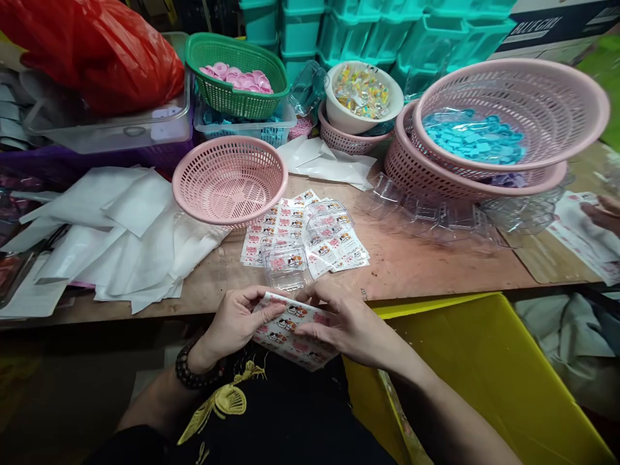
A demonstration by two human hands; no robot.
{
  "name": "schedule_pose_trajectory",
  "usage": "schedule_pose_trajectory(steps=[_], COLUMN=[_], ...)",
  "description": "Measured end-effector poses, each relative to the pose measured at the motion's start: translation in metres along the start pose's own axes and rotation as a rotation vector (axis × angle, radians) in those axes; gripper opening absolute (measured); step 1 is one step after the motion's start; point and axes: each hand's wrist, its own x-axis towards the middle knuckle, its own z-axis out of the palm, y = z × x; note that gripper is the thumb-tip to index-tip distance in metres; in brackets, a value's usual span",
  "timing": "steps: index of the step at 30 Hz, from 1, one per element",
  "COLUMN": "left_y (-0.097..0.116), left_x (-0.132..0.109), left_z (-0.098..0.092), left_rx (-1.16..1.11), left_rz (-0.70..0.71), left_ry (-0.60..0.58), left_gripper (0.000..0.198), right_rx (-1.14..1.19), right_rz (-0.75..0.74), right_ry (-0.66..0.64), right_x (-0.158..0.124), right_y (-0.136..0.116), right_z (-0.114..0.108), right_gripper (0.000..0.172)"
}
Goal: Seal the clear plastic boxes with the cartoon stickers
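Observation:
A sheet of cat stickers (295,332) is held between my two hands, just off the table's front edge. My left hand (239,323) pinches its upper left edge with the thumb on top. On the right side, my right hand (339,320) grips the sheet, thumb across its printed face. Behind my hands, more sticker sheets (281,226) lie spread on the wooden table (387,271). A clear plastic case (288,268) rests on them near the front, and another clear case (332,216) lies farther back.
A pink basket (230,181) stands behind the sheets. White backing papers (130,239) are piled at the left. Clear cases (436,213) line the front of stacked pink baskets (484,174) at the right. Another person's hand (603,213) is at the far right. A yellow box (475,361) stands below.

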Motion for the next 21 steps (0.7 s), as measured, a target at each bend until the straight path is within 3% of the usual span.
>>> schedule_pose_trajectory(steps=[3, 7, 11, 14, 17, 21], left_y=[-0.002, -0.01, -0.019, -0.022, -0.021, -0.015], left_x=[0.002, 0.003, 0.003, 0.0, -0.004, -0.011], left_z=[0.004, 0.008, 0.011, 0.011, 0.01, 0.007], left_rx=[0.05, 0.087, 0.044, -0.017, 0.023, 0.238], left_rz=[0.042, 0.02, -0.069, -0.152, -0.149, 0.123], left_ry=[0.05, 0.14, 0.186, 0.091, -0.024, -0.111], left_gripper=[0.02, 0.034, 0.057, 0.053, 0.036, 0.008], right_rx=[0.084, 0.123, -0.232, -0.581, -0.69, -0.537], right_rz=[-0.021, -0.091, -0.403, -0.669, -0.878, -0.906], right_ry=[0.118, 0.224, 0.584, 0.809, 0.786, 0.656], right_x=[0.001, -0.002, -0.008, -0.013, -0.02, -0.025], right_y=[0.002, 0.008, 0.019, 0.027, 0.03, 0.026], right_z=[0.005, 0.014, 0.026, 0.034, 0.034, 0.026], right_gripper=[0.017, 0.013, 0.009, 0.021, 0.027, 0.028])
